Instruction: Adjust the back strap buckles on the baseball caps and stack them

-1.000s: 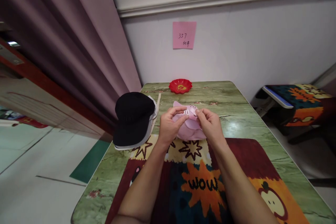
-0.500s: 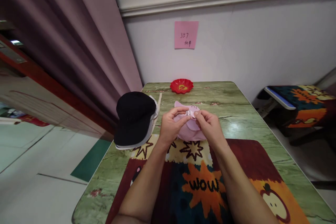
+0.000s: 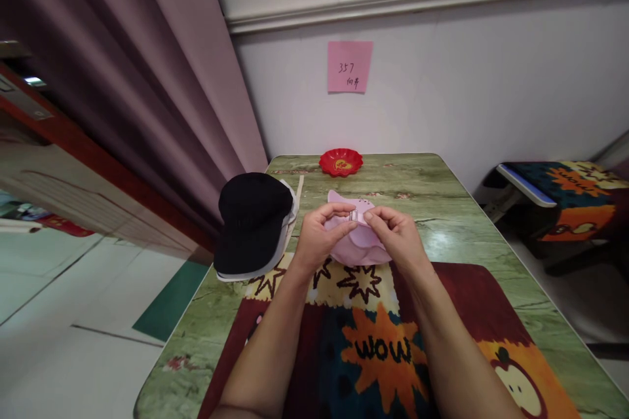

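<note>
A pale pink cap lies on the table in front of me, with my hands over its strap. My left hand is closed, its thumb and fingers pinching the small metal buckle on that strap. On the other side of the buckle, my right hand grips the cap's strap between thumb and forefinger. The strap between the hands looks drawn out straight. Its ends are covered by my fingers.
Left of my hands, a black cap rests on light-coloured caps at the table's edge. A red scalloped dish stands at the back by the wall. A patterned mat lies under my forearms. A pink note hangs on the wall.
My right hand has shifted slightly to the right, and more of the strap shows between it and the buckle. The buckle looks turned a little. My left hand keeps its pinch.
</note>
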`<state>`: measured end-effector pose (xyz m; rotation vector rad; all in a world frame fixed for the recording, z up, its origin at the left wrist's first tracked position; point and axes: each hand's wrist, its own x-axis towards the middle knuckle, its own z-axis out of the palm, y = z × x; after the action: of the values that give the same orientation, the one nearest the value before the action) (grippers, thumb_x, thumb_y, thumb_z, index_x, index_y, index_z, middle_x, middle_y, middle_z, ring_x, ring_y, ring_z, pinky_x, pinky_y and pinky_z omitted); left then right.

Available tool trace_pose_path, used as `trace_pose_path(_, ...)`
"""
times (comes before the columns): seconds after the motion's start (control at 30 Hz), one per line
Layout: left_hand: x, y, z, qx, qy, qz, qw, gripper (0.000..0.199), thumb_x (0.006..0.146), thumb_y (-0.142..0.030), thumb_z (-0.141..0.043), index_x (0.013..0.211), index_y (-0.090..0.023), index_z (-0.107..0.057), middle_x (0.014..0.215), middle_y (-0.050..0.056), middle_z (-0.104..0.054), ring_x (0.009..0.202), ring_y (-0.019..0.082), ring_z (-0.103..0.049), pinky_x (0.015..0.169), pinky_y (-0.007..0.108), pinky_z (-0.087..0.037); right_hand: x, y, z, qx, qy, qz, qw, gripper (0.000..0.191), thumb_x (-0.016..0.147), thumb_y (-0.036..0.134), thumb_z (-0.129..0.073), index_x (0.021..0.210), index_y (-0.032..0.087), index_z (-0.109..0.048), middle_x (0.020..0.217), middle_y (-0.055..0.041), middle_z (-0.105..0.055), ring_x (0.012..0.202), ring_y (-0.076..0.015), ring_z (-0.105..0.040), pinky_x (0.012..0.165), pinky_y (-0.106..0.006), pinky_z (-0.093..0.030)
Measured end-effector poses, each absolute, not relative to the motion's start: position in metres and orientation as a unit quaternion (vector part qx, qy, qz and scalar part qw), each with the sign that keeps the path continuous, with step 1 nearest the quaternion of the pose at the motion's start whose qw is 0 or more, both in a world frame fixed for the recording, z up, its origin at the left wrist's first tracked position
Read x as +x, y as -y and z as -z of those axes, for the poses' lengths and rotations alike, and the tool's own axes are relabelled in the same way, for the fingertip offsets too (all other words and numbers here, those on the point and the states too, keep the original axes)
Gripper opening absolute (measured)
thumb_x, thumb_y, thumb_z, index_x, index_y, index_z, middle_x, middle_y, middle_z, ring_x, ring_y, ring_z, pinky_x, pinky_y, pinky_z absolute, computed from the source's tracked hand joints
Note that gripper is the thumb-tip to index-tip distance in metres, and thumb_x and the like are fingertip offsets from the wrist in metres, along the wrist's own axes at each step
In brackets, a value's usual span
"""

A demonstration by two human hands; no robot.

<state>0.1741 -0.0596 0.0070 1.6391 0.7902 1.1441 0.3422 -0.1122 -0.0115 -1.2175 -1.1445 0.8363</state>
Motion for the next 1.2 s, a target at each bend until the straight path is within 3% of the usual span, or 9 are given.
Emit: trace_pose_path(1.2, 0.171, 0.058, -0.010, 0.718, -0.300, -0.438, 0.450, 0.028, 0.075, -0.026, -0.081, 0.101, -0.018, -0.075, 0.103, 0.007, -0.077, 0.096, 0.021, -0.070, 0.090, 0.033, -0.055, 0.340, 0.116, -0.004, -0.539, 0.497, -0.357, 0.579, 0.023, 0.077, 0.042, -0.072, 0.072, 0.020, -0.073, 0.070, -0.0020, -0.068, 0.060, -0.0147, -0.053, 0.057, -0.028, -0.039)
